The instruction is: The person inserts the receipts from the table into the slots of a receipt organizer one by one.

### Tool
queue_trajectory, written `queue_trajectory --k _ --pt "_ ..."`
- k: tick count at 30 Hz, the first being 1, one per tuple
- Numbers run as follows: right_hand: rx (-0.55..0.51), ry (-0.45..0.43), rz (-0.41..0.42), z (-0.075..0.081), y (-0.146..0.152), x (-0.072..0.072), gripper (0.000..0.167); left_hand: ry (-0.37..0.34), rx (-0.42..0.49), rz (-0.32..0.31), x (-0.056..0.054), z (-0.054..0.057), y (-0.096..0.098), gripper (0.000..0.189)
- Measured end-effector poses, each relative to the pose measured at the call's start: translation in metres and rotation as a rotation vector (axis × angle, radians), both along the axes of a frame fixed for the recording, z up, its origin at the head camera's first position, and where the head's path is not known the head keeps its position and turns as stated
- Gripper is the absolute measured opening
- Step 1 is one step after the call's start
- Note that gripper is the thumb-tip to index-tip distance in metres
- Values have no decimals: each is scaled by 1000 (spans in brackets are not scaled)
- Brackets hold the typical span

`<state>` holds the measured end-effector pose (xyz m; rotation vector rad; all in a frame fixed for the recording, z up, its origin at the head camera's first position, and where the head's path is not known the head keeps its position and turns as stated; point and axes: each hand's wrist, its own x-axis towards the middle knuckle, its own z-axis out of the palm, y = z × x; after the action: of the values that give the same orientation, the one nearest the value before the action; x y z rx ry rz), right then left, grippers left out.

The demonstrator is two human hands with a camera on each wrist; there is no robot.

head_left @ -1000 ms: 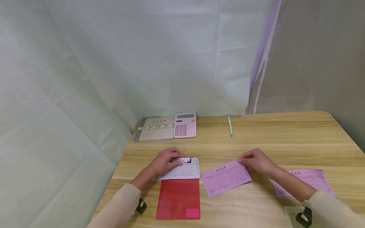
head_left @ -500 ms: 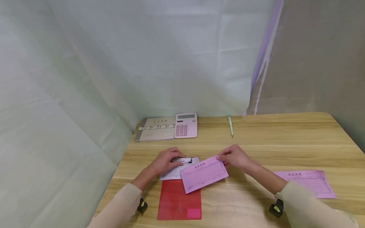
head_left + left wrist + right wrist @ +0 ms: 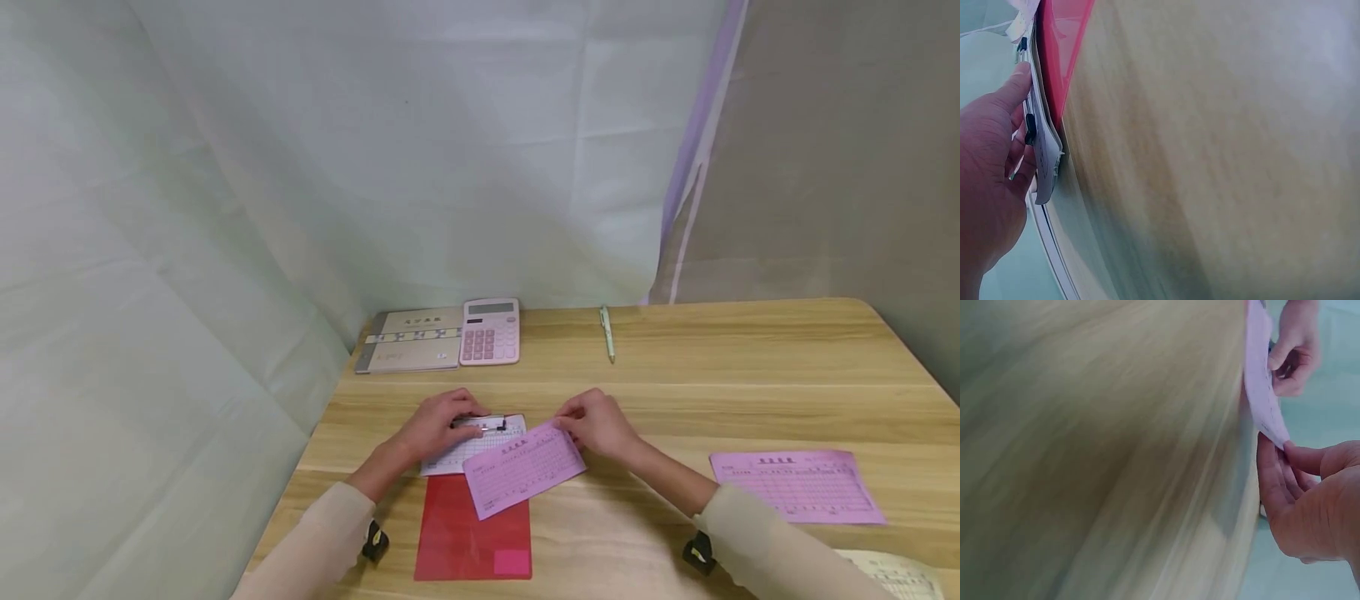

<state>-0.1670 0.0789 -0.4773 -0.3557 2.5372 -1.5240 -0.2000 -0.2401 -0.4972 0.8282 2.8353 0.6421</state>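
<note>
A small red clipboard (image 3: 468, 533) lies at the table's front left, with white printed forms (image 3: 450, 458) across its upper half. My left hand (image 3: 442, 421) grips its metal clip at the top; in the left wrist view the thumb (image 3: 1017, 84) presses the clip while other fingers curl behind it. With thumb and fingers my right hand (image 3: 600, 427) pinches the upper right corner of a pink printed form (image 3: 525, 473). This form slants over the right side of the clipboard and overlaps the white forms. The right wrist view shows the pink form (image 3: 1261, 384) edge-on.
Another pink form (image 3: 798, 492) lies on the right, with a pale yellow form (image 3: 900, 573) partly behind the right sleeve. Along the back are a beige notebook (image 3: 412, 357), a pink calculator (image 3: 491, 332) and a pen (image 3: 607, 335). White sheeting hangs behind the wooden table (image 3: 675, 367).
My right hand has carried the pink form leftward from the bare table to over the clipboard. The left hand has stayed at the clip.
</note>
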Motion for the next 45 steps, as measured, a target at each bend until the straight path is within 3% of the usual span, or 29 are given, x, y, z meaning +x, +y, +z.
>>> queue_trajectory --k 6,10,16,25,37,45 --pt "-170 -231 -39 6 -24 0 7 4 5 -25 -1 2 -1 30" --pt "-203 -302 -60 4 -42 -2 7 19 0 -53 -3 3 -1 28" --pt "-194 -267 -64 -6 -55 -8 7 65 -53 -95 -4 4 1 25" --pt "-38 -135 -23 -13 -58 -11 10 230 -233 -200 -5 7 6 24" --pt "11 -34 -17 -14 -60 -11 10 282 -167 -218 -5 9 5 21" --pt "4 -6 -66 -16 -62 -8 10 257 -163 -191 -2 8 7 24"
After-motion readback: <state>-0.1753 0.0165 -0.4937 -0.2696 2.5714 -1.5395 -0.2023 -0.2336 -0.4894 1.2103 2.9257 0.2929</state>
